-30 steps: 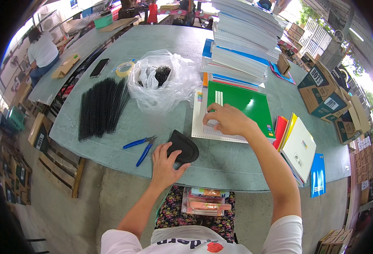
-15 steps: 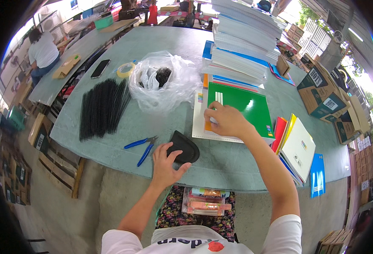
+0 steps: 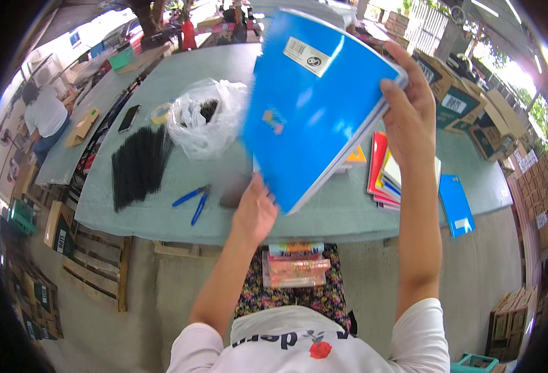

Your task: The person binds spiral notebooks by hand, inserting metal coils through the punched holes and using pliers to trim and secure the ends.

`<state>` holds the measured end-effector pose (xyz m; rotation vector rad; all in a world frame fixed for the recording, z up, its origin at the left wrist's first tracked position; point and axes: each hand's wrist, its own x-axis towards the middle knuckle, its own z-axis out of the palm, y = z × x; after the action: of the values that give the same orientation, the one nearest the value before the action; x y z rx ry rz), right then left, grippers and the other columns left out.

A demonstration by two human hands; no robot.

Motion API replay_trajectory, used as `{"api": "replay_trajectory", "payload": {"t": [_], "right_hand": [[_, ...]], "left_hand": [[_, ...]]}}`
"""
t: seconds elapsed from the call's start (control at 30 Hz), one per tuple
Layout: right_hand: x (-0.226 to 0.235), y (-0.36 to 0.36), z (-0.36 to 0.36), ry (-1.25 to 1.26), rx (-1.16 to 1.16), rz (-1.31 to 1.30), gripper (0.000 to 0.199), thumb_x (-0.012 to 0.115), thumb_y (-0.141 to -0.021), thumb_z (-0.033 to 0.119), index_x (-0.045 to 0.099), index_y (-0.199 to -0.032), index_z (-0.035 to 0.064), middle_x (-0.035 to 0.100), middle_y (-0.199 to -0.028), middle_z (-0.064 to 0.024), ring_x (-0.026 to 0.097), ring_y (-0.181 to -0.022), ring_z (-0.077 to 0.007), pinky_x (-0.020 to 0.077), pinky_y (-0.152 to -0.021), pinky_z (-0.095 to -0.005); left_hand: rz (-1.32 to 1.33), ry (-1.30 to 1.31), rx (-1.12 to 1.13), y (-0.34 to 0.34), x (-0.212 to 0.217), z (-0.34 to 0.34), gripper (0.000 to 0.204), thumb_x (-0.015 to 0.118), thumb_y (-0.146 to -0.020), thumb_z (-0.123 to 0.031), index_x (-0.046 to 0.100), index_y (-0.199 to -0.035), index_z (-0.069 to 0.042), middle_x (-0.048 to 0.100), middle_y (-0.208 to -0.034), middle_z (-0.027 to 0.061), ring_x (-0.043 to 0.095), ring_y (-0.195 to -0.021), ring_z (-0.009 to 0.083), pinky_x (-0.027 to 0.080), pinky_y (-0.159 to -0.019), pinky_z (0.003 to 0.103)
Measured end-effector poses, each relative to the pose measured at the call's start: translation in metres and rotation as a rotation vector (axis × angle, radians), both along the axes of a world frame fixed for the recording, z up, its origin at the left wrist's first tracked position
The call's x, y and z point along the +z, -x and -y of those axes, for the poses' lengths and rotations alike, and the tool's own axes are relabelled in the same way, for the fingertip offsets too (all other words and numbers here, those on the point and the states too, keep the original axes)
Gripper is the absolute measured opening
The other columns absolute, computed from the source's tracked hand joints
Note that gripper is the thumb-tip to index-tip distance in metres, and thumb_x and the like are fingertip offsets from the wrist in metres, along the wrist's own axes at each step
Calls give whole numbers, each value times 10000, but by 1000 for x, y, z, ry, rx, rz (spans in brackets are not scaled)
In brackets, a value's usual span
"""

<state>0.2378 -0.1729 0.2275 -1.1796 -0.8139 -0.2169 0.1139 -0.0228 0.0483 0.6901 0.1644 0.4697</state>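
A blue-covered notebook (image 3: 323,112) is held up, tilted, over the table, and it hides much of what lies behind it. My right hand (image 3: 414,118) grips its upper right edge, thumb on the cover side. At its lower left corner my left hand (image 3: 255,211) is closed, with fingers partly behind the notebook. A dark, blurred object (image 3: 231,196) lies beside my left hand, mostly covered. Blue-handled cutters (image 3: 194,204) rest to the left of it, near the table's front edge.
Black plastic spiral coils (image 3: 140,166) and a clear plastic bag (image 3: 193,124) lie on the left, near a tape roll (image 3: 160,113) and phone (image 3: 129,119). Several coloured notebooks (image 3: 382,171) and another blue one (image 3: 457,208) are on the right. Cardboard boxes (image 3: 454,102) stand beyond.
The blue notebook is now raised in both hands. Earlier my right hand was at the green notebook and my left hand on the black pouch. The view has also shifted.
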Motion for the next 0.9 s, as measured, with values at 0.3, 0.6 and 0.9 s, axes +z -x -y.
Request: {"api": "replay_trajectory", "payload": {"t": [0.3, 0.6, 0.9], "right_hand": [[-283, 60, 143, 610, 177, -524, 408, 507, -814, -97, 464, -1207, -1, 569, -1084, -56, 520, -1012, -137, 401, -892, -268], [-330, 80, 142, 580, 82, -538, 360, 464, -832, -117, 470, -1173, -2, 564, -1022, -55, 513, -917, -103, 417, -803, -244], [-392, 106, 150, 769, 19, -546, 378, 462, -816, -124, 460, -1170, 5, 572, -1090, -119, 537, -1034, -206, 406, -875, -313]], "left_hand": [[-382, -646, -241, 70, -66, -12, 598, 796, -674, -135, 494, -1174, -8, 577, -1101, 112, 548, -1027, 225, 476, -842, 378], [-517, -628, -269, 72, -88, -13, 536, 838, -623, -196, 587, -1056, -3, 633, -991, 93, 580, -910, 165, 487, -786, 324], [-590, -972, -454, 77, -118, -30, 529, 819, -635, -152, 570, -1075, 8, 638, -996, 82, 577, -938, 161, 472, -823, 324]]}}
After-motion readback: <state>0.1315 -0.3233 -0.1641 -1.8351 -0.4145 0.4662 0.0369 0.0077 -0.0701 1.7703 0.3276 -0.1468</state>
